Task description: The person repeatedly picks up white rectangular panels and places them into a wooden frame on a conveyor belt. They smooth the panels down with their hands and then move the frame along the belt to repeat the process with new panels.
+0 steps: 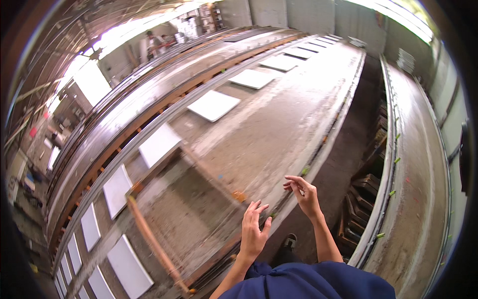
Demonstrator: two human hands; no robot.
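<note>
Rectangular brown wooden frame (153,240): on the near part of a long, grey-brown, streaked table (279,119), just left of the hands, with orange-brown patches at its corners. Its middle shows a greyish, see-through area (perhaps stretched mesh, though the blur makes that hard to tell).

Left hand (255,234): bare, fingers spread and thumb apart, with nothing held. It is by the frame's right-hand end; whether a fingertip touches the wood cannot be told.

Right hand (304,198): bare, near the table's right edge, fingers loosely bent, thumb and forefinger close together, nothing visible between them.

Frame's weight and feel: probably stiff and fairly light, but awkward because it is broad. The middle, if mesh, would be the fragile part.

Frame's rails: the best place to take hold, with hands well apart near the corners and fingers clear of the middle. Any wetness would make them slippery.

Flat white rectangular panels (130,266): spaced out along the table, several close to the frame's left side; they look thin and easily marked.

Narrower brown table (413,129): to the right across a dark aisle, small green clips (397,160) along its edge, brown frames stacked beneath (357,205).
</note>
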